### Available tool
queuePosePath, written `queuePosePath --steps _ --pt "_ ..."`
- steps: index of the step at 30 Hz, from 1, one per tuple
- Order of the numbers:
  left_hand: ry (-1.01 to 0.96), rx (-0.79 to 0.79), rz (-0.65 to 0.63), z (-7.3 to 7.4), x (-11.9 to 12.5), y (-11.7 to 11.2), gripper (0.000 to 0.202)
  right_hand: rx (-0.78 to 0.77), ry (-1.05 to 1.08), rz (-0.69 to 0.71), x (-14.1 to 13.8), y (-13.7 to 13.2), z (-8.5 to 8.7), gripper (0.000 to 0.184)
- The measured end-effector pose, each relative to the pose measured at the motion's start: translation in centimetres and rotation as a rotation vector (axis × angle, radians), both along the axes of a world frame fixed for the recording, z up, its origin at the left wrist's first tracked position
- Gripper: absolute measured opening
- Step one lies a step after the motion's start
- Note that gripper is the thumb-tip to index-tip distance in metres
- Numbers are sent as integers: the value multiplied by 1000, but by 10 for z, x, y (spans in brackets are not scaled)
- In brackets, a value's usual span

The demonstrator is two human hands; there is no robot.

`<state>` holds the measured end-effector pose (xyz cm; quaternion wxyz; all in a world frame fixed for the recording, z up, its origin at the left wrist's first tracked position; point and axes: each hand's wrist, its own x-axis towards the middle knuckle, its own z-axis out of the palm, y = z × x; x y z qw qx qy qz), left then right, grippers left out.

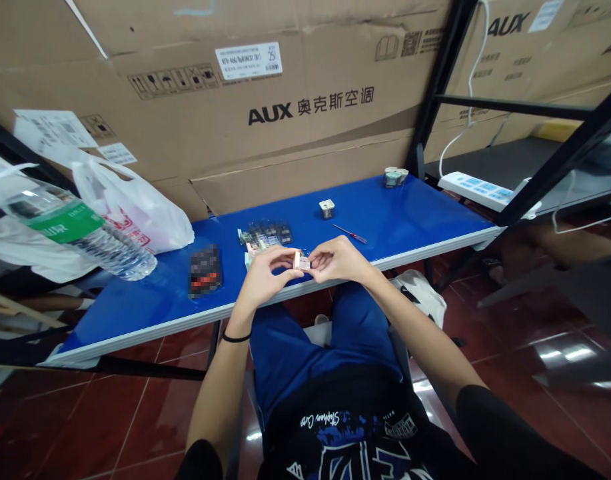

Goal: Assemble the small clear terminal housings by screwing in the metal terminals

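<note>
Above the front edge of the blue table (180,327), my left hand (270,270) and my right hand (338,259) meet around a small pale, boxy piece (301,261). My left thumb and fingers pinch its left side. The right fingertips grip its right side; its exact kind is too small to make out. Behind my left hand lie several small dark and pale pieces (268,233) in a cluster, partly hidden by it. A thin screwdriver (352,234) rests beyond my right hand. Farther back stands a small cream-coloured block (326,209).
To the left are a large water bottle (80,230), a white plastic bag (135,207) and a dark, blurred-out object (205,272). Small pale cups or blocks (395,177) sit at the far right corner. A power strip (478,189) lies beyond the black frame post; cardboard boxes (310,147) stand behind.
</note>
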<state>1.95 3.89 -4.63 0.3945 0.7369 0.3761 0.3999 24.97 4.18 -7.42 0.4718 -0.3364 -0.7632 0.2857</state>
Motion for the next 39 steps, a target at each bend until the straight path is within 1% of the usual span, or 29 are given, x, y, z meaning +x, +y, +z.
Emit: queuePosePath --steps 3,8,12,15,18,21,24,26,28,31,35,39 --pt "-18 -39 40 1 3 -4 48 42 2 14 2 -3 5 17" --pt "-18 -23 60 6 5 -9 47 122 9 -7 3 -6 8 16" --pt "-10 -10 62 7 6 -8 46 162 44 -2 2 -3 4 16" --pt "-7 -8 62 4 5 -6 46 180 68 -12 0 0 -1 16" --pt "-21 33 63 1 5 -3 43 196 69 -39 -3 1 -3 16" --pt "-39 63 55 -4 5 2 40 129 53 -53 -3 0 -2 17" --pt "-47 35 42 -9 5 6 39 1 -15 -33 -1 -1 1 18" --pt "-53 31 27 -11 5 10 39 -38 -52 -12 2 1 5 19" --pt "-54 47 15 -10 5 17 40 -47 -74 24 5 8 10 21" --pt "-52 63 -7 -4 2 34 40 -54 -113 77 8 27 21 23" --pt "-56 83 -52 9 -1 69 41 -80 -118 115 10 65 36 23" --pt "-52 171 -20 23 0 98 41 -52 -53 83 8 102 40 28"
